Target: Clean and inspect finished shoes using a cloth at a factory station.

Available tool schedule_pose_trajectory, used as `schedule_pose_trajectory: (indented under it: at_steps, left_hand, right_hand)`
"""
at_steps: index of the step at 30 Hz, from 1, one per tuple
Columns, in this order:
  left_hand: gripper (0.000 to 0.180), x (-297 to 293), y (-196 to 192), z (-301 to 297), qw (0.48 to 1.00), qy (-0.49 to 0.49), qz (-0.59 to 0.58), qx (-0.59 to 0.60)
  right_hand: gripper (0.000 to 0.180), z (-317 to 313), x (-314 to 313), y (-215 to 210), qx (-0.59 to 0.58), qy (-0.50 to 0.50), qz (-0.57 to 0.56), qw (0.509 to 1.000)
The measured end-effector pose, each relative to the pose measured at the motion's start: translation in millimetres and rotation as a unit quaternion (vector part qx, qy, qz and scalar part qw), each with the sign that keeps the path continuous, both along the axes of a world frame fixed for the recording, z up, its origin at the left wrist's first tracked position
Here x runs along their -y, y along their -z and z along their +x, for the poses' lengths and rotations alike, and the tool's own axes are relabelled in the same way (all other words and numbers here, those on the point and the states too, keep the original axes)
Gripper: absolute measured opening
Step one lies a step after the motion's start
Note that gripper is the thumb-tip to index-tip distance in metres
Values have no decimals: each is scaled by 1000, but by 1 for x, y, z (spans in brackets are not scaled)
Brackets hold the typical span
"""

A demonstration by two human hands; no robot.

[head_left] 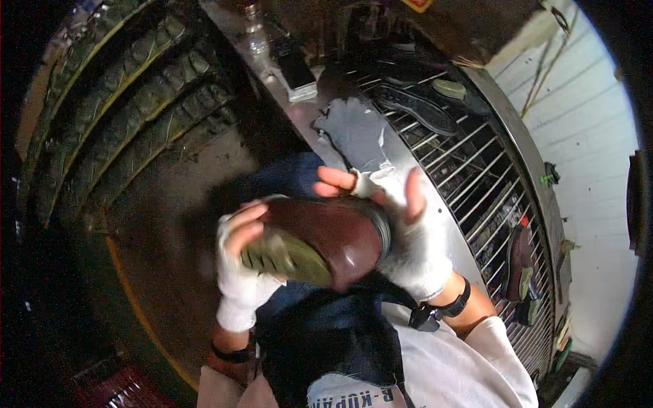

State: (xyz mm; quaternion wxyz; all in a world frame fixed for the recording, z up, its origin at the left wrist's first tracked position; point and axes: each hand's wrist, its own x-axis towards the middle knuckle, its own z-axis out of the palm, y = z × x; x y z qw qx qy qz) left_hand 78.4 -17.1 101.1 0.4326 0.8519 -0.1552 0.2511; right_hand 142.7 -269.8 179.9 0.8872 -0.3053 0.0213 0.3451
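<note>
A dark red-brown leather shoe (357, 234) is held over my lap, with an olive-green ribbed part (289, 258) showing along its near left side and a black band at its right end. My left hand (245, 265), in a white fingerless glove, is closed round the left end of it; motion blurs the fingertips a little. Beside the right end is my right hand (415, 238), gloved the same way, with fingers and thumb spread apart. Its palm is close to the black band; whether they touch, I cannot tell.
To the right runs a metal bar rack (469, 177) with a black shoe sole (418, 109) and a brown shoe (520, 258) on it. A grey cloth (354, 129) and a dark phone-like object (296, 71) lie on the metal ledge. Tiered shelves of green shapes (143, 95) stand left.
</note>
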Motion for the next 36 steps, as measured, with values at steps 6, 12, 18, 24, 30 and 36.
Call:
schedule_pose_trajectory:
  at_steps: [6,12,18,24,30,36]
  left_hand:
    - [45,-38,-57,-22,937,109,300,143]
    - [64,-68,81,-10,567,11,-823,-12]
    - [101,10,71,-23,557,165,-730,-361]
    - [94,28,53,-37,784,-31,-550,-287]
    - [82,42,4,-43,865,-34,-443,-235]
    - [89,44,-26,-57,913,-201,-229,-270]
  right_hand:
    - [71,-25,27,44,113,-78,-237,962]
    - [63,-46,4,70,65,-94,-81,990]
    - [28,-53,-10,94,146,-92,-295,940]
    - [68,-25,-16,62,303,-16,-260,917]
    - [91,-17,-42,30,555,9,-380,740]
    - [81,-37,-44,60,327,4,-245,913]
